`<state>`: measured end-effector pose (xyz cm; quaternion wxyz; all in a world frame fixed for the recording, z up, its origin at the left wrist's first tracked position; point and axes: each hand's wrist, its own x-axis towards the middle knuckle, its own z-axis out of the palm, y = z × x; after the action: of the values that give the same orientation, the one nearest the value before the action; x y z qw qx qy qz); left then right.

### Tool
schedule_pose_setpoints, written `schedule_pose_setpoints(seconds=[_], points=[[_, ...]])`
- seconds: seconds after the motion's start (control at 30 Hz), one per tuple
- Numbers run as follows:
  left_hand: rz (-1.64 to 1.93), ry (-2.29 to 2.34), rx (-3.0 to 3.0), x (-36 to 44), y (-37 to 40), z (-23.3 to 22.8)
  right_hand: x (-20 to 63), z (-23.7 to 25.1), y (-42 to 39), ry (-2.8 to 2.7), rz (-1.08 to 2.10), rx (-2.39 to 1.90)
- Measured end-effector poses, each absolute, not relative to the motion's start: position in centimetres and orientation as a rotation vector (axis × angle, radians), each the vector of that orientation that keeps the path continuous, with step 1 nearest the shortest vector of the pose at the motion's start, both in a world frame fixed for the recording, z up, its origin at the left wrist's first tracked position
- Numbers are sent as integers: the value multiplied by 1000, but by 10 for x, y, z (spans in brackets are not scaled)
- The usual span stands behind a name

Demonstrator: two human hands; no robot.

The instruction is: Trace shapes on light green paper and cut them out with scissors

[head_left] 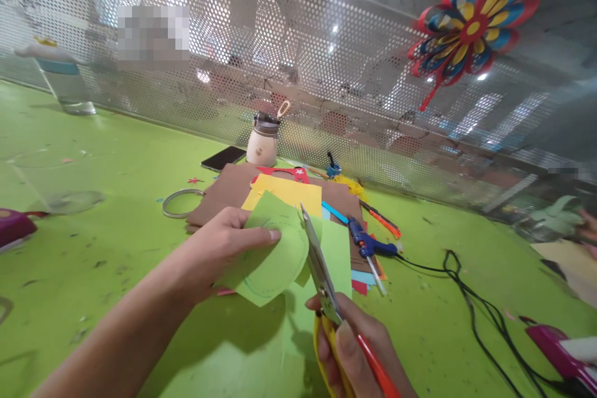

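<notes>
While the left hand pinches the green paper, the right hand, clamped on the scissors, should follow the pencilled curve, turning the sheet slowly.

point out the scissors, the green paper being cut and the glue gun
scissors [319, 261]: head view, on the blades
green paper [270, 255]: head view, middle of the held sheet
glue gun [366, 242]: head view, blue body

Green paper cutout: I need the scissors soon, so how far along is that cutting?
Partly done, it seems. The green paper in the left hand already has a curved cut edge on its right side. The scissors in the right hand are biting at that edge. The pencilled curve toward the lower left corner looks uncut.
</notes>
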<state>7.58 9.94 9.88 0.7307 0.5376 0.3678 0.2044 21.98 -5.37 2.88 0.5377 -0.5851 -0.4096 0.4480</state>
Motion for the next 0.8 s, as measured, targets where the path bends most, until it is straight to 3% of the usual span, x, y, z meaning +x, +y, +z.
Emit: schedule_pose_setpoints(seconds=[0.43, 0.8], points=[[449, 798, 1187, 78, 97, 97, 224, 23, -53, -1089, 1020, -1337], [508, 790, 1211, 78, 96, 92, 233, 12, -50, -1050, 1176, -1301]])
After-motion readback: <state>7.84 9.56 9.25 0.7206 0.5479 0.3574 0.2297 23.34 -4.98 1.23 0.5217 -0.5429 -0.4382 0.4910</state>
